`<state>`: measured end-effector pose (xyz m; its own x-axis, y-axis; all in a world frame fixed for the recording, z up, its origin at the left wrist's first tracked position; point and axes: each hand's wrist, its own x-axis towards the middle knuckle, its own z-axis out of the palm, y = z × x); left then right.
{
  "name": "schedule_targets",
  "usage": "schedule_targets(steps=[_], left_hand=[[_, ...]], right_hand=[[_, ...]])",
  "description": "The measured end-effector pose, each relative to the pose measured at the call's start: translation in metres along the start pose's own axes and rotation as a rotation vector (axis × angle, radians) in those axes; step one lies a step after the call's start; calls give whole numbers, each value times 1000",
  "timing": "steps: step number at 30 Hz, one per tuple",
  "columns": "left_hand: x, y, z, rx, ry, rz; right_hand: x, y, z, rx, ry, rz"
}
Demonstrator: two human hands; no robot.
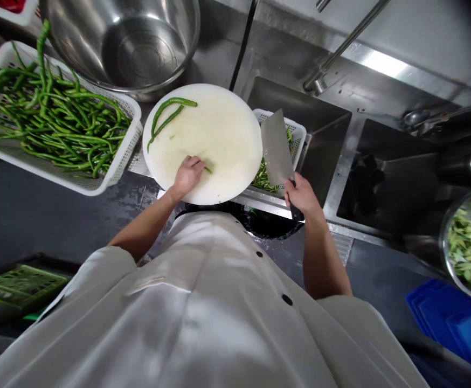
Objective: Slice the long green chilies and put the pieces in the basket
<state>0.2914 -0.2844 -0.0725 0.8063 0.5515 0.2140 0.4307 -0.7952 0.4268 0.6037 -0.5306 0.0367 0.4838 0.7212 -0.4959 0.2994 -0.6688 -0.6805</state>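
Note:
A round white cutting board point(219, 129) lies beside the sink. Long green peppers point(165, 116) rest at its upper left. My left hand point(189, 175) is on the board's lower left, its fingers closed, with a short green piece point(208, 170) poking out beside the fingertips; what lies under them is hidden. My right hand point(300, 195) is wrapped round the dark handle of a cleaver point(276, 148). Its broad blade is off the board's right edge, above a white basket point(299, 132) of cut green pieces point(263, 178).
On the left, a white basket point(116, 172) holds many long green peppers. Behind it sits a large steel bowl point(142, 48). Sink basins point(324, 140) and a faucet point(344, 46) are at the right, with a bowl of pale green pieces point(465, 245) farther right.

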Motion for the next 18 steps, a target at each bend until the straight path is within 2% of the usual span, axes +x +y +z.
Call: schedule_targets(steps=[2, 6, 10, 13, 18], left_hand=[[-1, 7, 6, -16, 14, 50], [-4, 10, 10, 14, 50, 100], [-4, 10, 11, 21, 63, 112], [-2, 10, 12, -6, 52, 103], [-2, 10, 14, -24, 41, 123]], right_hand=[[-15, -9, 4, -113, -21, -8], [-50, -28, 29, -356, -169, -104], [-66, -41, 45, -606, -305, -207], [-68, -46, 44, -667, -373, -194], [-70, -52, 36, -680, -388, -172]])
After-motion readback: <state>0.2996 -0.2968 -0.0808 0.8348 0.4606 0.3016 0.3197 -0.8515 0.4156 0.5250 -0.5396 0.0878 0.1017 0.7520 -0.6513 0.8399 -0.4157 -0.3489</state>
